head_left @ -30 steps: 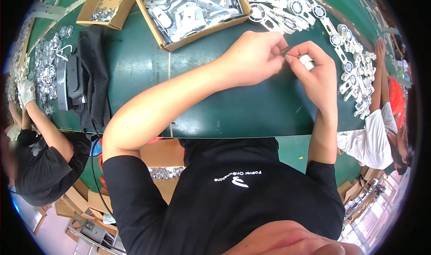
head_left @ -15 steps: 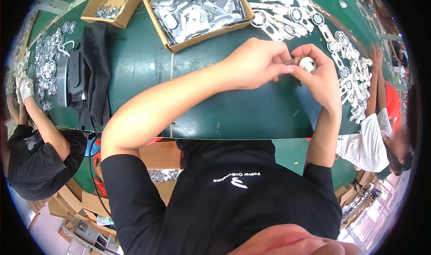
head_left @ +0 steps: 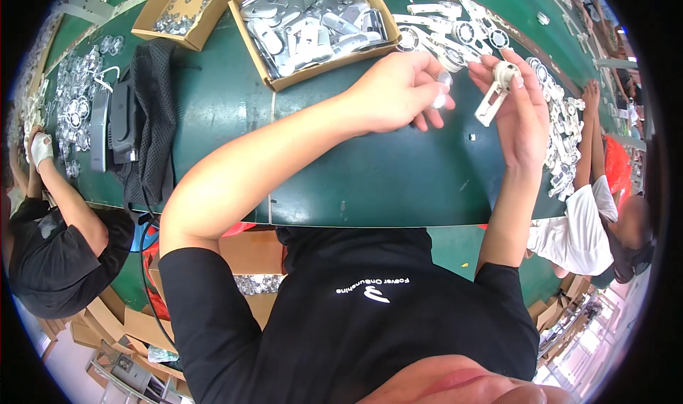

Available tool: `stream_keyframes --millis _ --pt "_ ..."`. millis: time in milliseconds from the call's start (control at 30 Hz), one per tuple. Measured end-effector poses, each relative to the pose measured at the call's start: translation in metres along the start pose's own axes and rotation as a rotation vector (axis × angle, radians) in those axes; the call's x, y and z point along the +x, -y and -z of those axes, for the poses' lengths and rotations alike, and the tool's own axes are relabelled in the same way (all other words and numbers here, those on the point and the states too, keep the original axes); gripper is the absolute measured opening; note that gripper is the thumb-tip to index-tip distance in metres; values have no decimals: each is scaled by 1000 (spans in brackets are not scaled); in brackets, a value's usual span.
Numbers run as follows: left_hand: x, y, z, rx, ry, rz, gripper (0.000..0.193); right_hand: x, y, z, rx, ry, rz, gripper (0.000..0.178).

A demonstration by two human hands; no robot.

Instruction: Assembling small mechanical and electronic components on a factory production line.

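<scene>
Pulled clear, your left hand pinches a shiny piece; your right hand alone holds a white part.

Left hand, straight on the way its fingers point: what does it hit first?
Probably the white part held in the right hand; depth is unclear, so the left hand might pass above or below.

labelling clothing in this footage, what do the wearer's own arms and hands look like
Black short sleeves end near the elbows, leaving the forearms bare. The left hand and right hand are ungloved, with no watch visible.
</scene>
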State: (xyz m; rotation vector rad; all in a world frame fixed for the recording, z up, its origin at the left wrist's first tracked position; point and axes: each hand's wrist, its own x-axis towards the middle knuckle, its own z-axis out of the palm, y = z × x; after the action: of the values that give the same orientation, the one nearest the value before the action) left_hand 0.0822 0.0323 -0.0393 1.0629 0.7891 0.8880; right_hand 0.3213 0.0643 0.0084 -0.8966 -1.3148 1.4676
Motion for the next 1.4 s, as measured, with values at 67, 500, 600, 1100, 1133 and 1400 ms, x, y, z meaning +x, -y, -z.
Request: stream_keyframes --millis 67,500,600,1100,1133,1400 --pt "0 -3 0 -29 9 10 23 1 -2 -14 -9 38 -1 40" --pt "2 -5 6 -178 81 41 36 12 -8 -42 -206 128 50 38" --pt "4 -3 8 -203 98 48 38 13 -13 -44 -193 171 45 38" --pt "3 -5 5 -158 110 46 34 17 -21 -41 -135 197 5 37" --pt "2 -5 4 -157 110 47 34 17 -21 -40 -131 196 -4 36" --pt "1 7 -6 -6 -3 -45 17 19 -32 -35 -74 302 64 31"
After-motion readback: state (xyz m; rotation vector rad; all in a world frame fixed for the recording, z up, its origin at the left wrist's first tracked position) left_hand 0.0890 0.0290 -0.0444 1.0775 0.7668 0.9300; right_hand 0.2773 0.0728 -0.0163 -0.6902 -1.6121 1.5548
